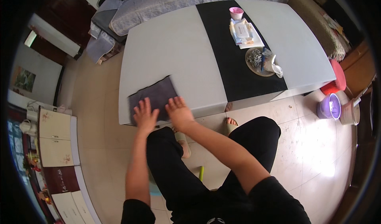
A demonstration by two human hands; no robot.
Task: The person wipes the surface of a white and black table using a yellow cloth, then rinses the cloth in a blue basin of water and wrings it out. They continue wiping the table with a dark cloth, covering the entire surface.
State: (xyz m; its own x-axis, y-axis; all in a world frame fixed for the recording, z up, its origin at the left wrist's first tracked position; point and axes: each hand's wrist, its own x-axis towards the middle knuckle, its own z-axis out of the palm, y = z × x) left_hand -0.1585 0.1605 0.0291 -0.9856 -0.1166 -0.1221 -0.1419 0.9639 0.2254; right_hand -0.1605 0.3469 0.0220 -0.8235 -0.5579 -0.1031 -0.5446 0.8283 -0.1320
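— Living room, with pale tiled floor (pixel 95 117). Listed at far left?
— Landscape picture (pixel 24 81) on a white wall; nearer, cream cabinet (pixel 55 123) with floral motifs and a dark red panel.
— And next, towards the middle?
— At the back, long sofa (pixel 158 9) under a grey quilted cover. In front of it, white coffee table (pixel 170 41) with bowed edges.
— On the table's near left corner?
— Left hand (pixel 145 115), open, palm down, with fingers spread over the lower part of a dark grey square cloth (pixel 152 94). Cloth flat on the tabletop, close to the near edge.
— Beside it?
— Right hand (pixel 180 113), likewise open and palm down, at the cloth's right-hand edge. Cannot tell how firmly pressed.
— Further right?
— Black fabric runner (pixel 222 45) across the table. On it, from the back: small pink-and-white cup (pixel 236 13); soft white, blue and yellow packet (pixel 242 31) with a pale lid; round shallow dish (pixel 253 61) of small grey pieces, too fine to identify; crumpled white wrapping (pixel 273 65) at the dish's right side.
— Far right?
— On the floor beyond the table: purple plastic bucket (pixel 329 106), then pale pink bucket (pixel 350 113) just beside it.
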